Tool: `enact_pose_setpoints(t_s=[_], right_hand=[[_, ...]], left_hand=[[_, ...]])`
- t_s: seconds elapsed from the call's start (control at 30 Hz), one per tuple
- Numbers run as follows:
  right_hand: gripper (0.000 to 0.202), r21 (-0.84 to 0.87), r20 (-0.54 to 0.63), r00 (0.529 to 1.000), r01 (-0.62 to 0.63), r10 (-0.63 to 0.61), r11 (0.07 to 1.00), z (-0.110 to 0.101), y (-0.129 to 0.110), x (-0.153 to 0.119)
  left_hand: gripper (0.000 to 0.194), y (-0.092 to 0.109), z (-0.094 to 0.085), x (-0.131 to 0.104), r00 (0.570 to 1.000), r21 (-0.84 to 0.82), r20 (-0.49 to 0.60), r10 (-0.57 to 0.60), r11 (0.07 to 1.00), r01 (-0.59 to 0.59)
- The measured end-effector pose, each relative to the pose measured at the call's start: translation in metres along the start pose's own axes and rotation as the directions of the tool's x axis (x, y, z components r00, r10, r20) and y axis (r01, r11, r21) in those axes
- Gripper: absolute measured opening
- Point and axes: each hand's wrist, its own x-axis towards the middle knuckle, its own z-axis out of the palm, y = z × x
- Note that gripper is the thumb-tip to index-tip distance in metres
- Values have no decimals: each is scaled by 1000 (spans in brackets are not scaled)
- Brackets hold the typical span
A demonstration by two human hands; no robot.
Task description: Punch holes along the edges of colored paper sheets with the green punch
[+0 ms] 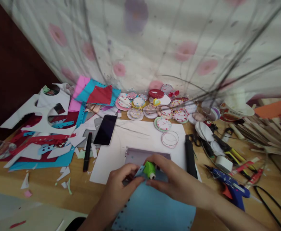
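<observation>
A blue paper sheet (pixel 156 207) with rows of small dark punched holes along its side edges slants toward me at the bottom centre. My left hand (pixel 123 183) is closed on the sheet's far edge, thumb on top. Around a small green craft punch (pixel 150 168) with a white end, my right hand (pixel 176 178) is closed, thumb and fingers on either side. The punch sits at the sheet's far edge, next to my left fingertips. Its jaw is hidden. Behind my hands lies a lilac-grey piece (pixel 145 153) on a large white sheet (pixel 104 160).
Left are a phone (pixel 106 130), a black pen (pixel 87 151) and paper scraps (pixel 58 152). Several decorated paper discs (pixel 166 110) line the back by a floral curtain (pixel 140 41). On the right lie a black bar-shaped item (pixel 190 157), a blue glue gun (pixel 232 186), pliers (pixel 227 149) and wooden sticks (pixel 278 131).
</observation>
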Motion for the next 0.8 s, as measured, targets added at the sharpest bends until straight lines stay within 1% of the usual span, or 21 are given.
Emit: enact_pose_setpoints(t_s=[0.07, 0.1, 0.17, 0.23, 0.33, 0.43, 0.63, 0.8], right_hand=[[27, 33, 10, 997, -74, 73, 997, -2, 2, 1], [29, 55, 24, 994, -104, 103, 993, -2, 3, 2], [32, 126, 62, 989, -140, 133, 982, -3, 5, 4], [33, 222, 97, 986, -155, 137, 962, -4, 7, 6], [32, 322, 114, 981, -189, 160, 928, -5, 9, 11], [32, 326, 94, 978, -205, 184, 923, -5, 7, 15], [32, 332, 90, 984, -175, 154, 927, -3, 4, 19], [26, 240, 132, 974, -214, 186, 947, -5, 3, 21]], left_hand=[[17, 0, 0, 0, 999, -60, -13, -35, 998, 34], [19, 0, 0, 0, 999, -77, -11, -43, 996, 42], [17, 0, 0, 0, 999, -80, -1, -55, 995, 54], [17, 1, 0, 0, 998, -67, 1, -62, 996, 62], [18, 2, -1, 0, 998, -53, 7, -67, 996, 67], [17, 2, -2, 0, 998, -40, 10, -59, 997, 59], [17, 3, -4, 1, 999, -32, 23, -42, 999, 42], [18, 3, -2, 1, 998, -21, 46, -46, 999, 47]])
